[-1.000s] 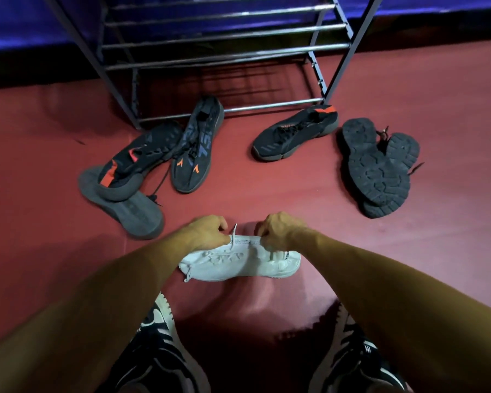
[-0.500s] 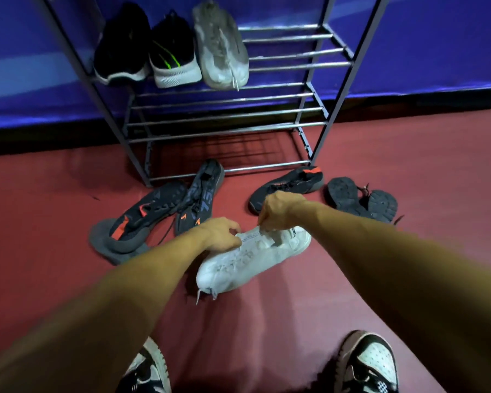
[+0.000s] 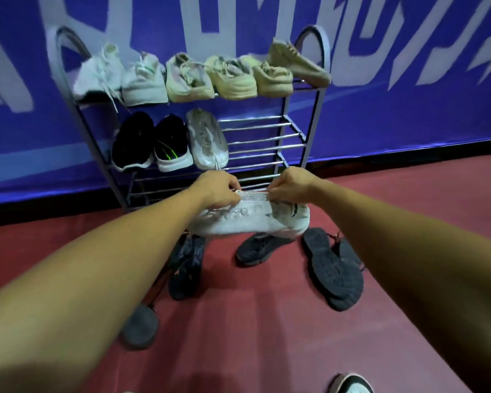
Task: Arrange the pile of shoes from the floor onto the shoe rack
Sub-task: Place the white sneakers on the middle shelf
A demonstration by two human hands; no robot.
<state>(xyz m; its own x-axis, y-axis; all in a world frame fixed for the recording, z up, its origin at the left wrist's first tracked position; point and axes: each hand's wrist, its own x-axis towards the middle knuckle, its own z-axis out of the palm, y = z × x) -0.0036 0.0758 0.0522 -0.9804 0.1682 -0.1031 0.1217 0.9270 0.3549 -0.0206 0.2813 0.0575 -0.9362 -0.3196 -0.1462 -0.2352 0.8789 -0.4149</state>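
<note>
So the white shoe (image 3: 253, 221) is up in the air, sideways, in front of the lower rails of the shoe rack (image 3: 267, 136), hanging over the dark shoes (image 3: 262, 246) lying on the floor (image 3: 253, 336). Left hand (image 3: 220, 191) and right hand (image 3: 292, 185) both pinch the top edge of its opening, fingers curled in, one at each end, with nothing under the sole.

That's my worry tbh: it's soft knit held only by the rim, so it can sag, swing or slide out of the pinch on the way up. The free spot looks like the right part of the middle shelf, beside the grey shoe (image 3: 207, 137) and the two black shoes (image 3: 132, 141). The top shelf is packed edge to edge with pale shoes (image 3: 187, 78).

The shelf is just bars, so a toe or heel set down crooked could dip between them. Coming in too far left could knock the grey one off the front edge.
</note>
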